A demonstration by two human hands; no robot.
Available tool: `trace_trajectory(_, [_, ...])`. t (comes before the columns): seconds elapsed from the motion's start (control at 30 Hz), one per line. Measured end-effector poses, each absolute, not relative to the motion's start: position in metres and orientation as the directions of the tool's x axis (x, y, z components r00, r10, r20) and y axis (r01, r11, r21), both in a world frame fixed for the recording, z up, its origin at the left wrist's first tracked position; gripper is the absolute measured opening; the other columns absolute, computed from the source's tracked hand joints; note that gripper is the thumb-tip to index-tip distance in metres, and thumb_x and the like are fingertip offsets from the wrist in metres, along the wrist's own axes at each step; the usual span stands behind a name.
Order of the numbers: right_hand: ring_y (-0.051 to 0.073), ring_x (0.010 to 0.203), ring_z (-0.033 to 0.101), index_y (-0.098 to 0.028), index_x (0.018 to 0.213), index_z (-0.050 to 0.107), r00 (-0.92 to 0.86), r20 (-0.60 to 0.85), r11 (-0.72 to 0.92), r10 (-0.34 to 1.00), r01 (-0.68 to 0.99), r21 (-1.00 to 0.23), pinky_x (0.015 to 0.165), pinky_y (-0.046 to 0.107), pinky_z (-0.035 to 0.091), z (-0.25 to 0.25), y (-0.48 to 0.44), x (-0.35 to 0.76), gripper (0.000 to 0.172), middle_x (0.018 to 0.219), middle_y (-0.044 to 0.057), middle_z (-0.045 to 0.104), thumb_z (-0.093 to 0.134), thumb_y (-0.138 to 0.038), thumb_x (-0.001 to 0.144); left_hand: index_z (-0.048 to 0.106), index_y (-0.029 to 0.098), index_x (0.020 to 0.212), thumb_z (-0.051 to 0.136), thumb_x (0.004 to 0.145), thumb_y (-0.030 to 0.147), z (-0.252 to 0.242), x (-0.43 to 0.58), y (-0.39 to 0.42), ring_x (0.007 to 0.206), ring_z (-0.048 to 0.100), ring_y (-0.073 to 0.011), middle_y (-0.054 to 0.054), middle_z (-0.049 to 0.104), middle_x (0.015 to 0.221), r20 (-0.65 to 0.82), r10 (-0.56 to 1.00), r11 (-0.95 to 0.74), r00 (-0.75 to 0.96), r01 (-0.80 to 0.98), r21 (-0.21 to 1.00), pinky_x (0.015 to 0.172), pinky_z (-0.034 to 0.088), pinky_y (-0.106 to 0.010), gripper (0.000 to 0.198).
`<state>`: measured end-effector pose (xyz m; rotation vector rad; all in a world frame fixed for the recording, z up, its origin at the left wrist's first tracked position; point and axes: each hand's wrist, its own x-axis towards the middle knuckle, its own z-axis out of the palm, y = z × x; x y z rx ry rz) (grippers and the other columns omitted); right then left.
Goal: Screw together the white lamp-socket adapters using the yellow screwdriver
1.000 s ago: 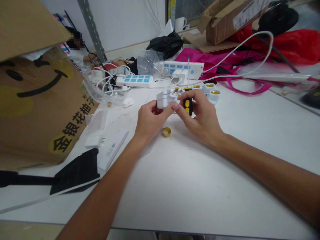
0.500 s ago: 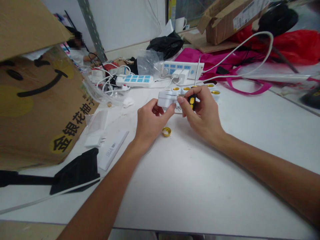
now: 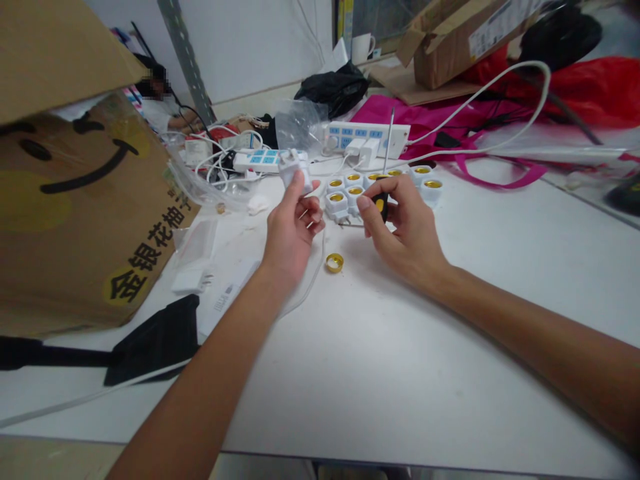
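Observation:
My left hand (image 3: 290, 230) pinches a white plug (image 3: 294, 170) between thumb and fingers, raised above the table, its prongs upward. In my right hand (image 3: 403, 223) is a screwdriver (image 3: 381, 205) with a black and yellow handle; its thin metal shaft points up, and the fingers wrap round the handle. Between and behind the hands stand several white plug-in sockets (image 3: 337, 203) with gold-coloured rings inside, partly hidden by my right hand. A loose gold ring (image 3: 335, 263) lies on the table just in front of them.
Two power strips (image 3: 400, 138) with cables lie at the back. At left stand a large cardboard box (image 3: 75, 220) and a black stand (image 3: 155, 343). A white box (image 3: 227, 300) lies beside my left forearm. Another person (image 3: 160, 110) sits beyond the table.
My left hand has moved left and turned, lifting the white plug away from my right hand. This uncovers more sockets. My right hand stays nearly in place with the screwdriver.

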<state>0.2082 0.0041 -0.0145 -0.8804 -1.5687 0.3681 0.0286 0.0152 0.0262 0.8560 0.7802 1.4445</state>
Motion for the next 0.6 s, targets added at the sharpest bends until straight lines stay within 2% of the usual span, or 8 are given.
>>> trace_trajectory(0.17, [0.016,0.070,0.054,-0.027,0.106,0.060,0.026,0.708,0.661,0.705,0.336,-0.671,0.059,0.035,0.049,-0.014,0.004,0.209,0.026,0.094,0.003,0.062,0.068,-0.052,0.108,0.078,0.020,0.093,0.083,0.096,0.053,0.021,0.028,0.016,0.060,0.050,-0.0073,0.003,0.061,0.074,0.166,0.986,-0.161,-0.018,-0.365,0.917,0.055,0.040,-0.022,0.034])
trace_trajectory(0.37, [0.018,0.079,0.059,-0.028,0.111,0.061,-0.005,0.728,0.682,0.686,0.354,-0.640,0.066,0.036,0.053,-0.015,0.004,0.208,0.028,0.100,0.003,0.063,0.070,-0.054,0.106,0.065,0.021,0.074,0.089,0.090,0.053,0.013,0.032,0.014,0.059,0.048,-0.0086,0.004,0.060,0.069,0.296,0.954,-0.301,-0.055,-0.114,0.947,0.055,0.037,-0.024,0.043])
trace_trajectory(0.5, [0.021,0.090,0.063,-0.028,0.113,0.062,0.002,0.721,0.675,0.693,0.348,-0.650,0.070,0.036,0.055,-0.014,0.004,0.208,0.039,0.104,0.004,0.065,0.077,-0.061,0.100,0.070,0.023,0.081,0.091,0.086,0.055,0.009,0.032,0.014,0.061,0.050,-0.0101,0.005,0.061,0.070,0.323,0.946,-0.321,0.030,-0.055,0.945,0.058,0.040,-0.025,0.038])
trace_trajectory(0.6, [0.021,0.089,0.063,-0.028,0.111,0.061,0.016,0.716,0.670,0.698,0.339,-0.661,0.069,0.036,0.055,-0.013,0.003,0.208,0.044,0.104,0.003,0.065,0.082,-0.064,0.095,0.073,0.024,0.085,0.092,0.085,0.057,0.006,0.031,0.014,0.062,0.052,-0.0113,0.004,0.064,0.071,0.317,0.946,-0.317,0.072,-0.016,0.948,0.059,0.042,-0.026,0.038])
